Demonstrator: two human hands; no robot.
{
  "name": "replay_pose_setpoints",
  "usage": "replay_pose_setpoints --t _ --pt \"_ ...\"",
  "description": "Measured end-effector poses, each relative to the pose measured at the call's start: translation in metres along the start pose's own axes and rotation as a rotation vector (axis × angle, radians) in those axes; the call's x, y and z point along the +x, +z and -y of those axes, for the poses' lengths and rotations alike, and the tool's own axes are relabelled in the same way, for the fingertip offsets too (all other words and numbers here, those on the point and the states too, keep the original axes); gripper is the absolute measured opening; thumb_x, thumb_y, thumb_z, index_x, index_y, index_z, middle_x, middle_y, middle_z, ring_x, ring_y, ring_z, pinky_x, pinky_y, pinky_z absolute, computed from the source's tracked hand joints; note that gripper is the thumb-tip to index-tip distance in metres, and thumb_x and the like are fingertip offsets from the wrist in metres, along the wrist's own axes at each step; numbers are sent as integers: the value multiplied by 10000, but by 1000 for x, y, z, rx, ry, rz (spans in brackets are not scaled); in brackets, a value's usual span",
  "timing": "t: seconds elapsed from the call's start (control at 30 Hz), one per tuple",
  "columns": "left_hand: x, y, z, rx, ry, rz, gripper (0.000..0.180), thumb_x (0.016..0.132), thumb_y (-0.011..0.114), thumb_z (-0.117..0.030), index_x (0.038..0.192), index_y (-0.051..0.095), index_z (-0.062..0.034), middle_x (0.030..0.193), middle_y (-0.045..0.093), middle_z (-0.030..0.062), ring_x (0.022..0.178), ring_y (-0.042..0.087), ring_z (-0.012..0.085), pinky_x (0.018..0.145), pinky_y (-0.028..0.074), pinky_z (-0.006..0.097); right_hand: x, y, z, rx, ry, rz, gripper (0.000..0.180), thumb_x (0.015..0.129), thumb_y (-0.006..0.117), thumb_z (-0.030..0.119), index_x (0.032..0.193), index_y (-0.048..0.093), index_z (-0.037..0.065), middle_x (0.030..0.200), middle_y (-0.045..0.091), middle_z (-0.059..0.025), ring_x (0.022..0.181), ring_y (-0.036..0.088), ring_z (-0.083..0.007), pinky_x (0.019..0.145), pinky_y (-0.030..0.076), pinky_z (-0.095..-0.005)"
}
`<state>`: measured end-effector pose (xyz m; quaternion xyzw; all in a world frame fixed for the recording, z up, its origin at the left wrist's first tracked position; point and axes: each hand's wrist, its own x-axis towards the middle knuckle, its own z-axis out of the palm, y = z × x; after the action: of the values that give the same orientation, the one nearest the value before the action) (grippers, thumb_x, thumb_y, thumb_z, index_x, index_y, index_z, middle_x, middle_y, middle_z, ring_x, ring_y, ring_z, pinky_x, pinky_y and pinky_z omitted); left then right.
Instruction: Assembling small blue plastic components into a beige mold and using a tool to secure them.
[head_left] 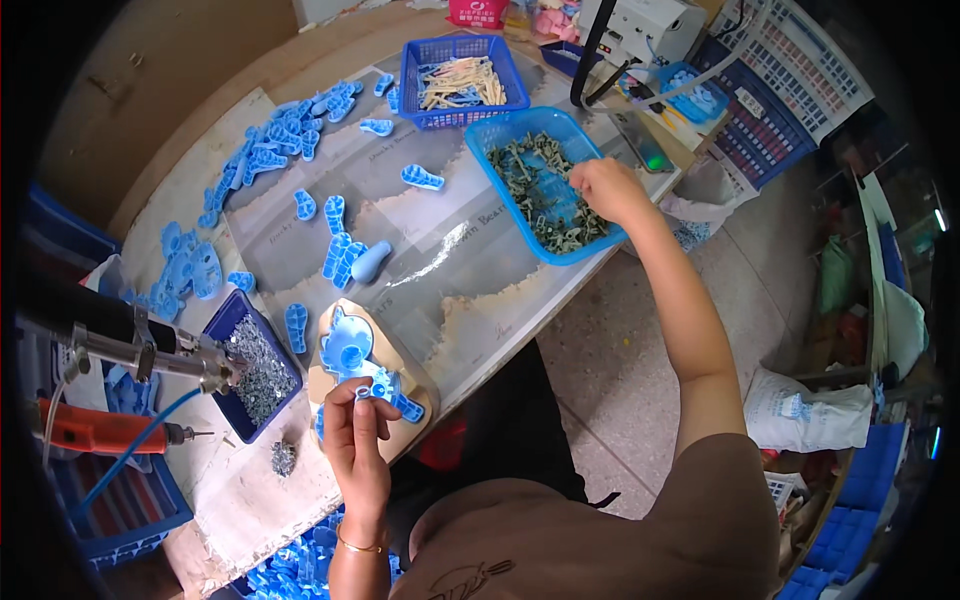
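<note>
Nearest, the left hand [355,440] pinches a blue plastic toy assembly [385,388] over a tan fixture on the surface. The right hand [607,190], fingers curled, digs in the blue tray of grey-green parts [545,185] far ahead. It looks like part-fetching; next needs one piece picked cleanly.

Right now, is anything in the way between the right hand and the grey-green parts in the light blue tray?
Nothing visible is. The right hand is already over the light blue tray, fingers down among the grey-green parts. The tray is open-topped. The left hand is well apart, holding a blue plastic piece near the table's front edge.
</note>
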<state>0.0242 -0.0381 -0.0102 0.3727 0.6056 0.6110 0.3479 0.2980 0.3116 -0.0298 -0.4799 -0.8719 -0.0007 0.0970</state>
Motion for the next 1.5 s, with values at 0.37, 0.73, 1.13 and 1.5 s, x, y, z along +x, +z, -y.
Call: replay_pose_setpoints --t 0.37,0.73,1.13,1.5 --pt "-10 -2 1 -14 -23 49 199 1035 485 -176 1123 579 -24 774 591 26 679 464 68 639 373 213 6 0 -18 215 41 154 87 746 718 89 832 713 82 832 714 -99 802 690 -259 702 533 -383" --pt "-8 -7 -3 19 -73 78 238 1015 537 -195 1146 632 -20 767 608 20 643 459 56 583 357 200 11 -21 -1 722 139 151 161 867 721 173 963 713 44 857 681 14 800 594 -72 732 477 -242" --pt "-6 -6 -2 -25 -104 117 220 1000 555 -116 1173 601 12 841 650 33 739 570 71 680 455 212 -15 -56 107 1271 0 447 118 854 685 80 961 680 30 806 645 -7 725 602 -76 667 490 -228" --pt "11 -1 2 119 4 152 214 950 628 -107 1051 469 -6 786 686 96 746 643 109 688 494 250 -52 -62 224 1186 -289 865 137 867 635 32 984 697 -3 792 641 -8 709 580 -68 637 461 -228"
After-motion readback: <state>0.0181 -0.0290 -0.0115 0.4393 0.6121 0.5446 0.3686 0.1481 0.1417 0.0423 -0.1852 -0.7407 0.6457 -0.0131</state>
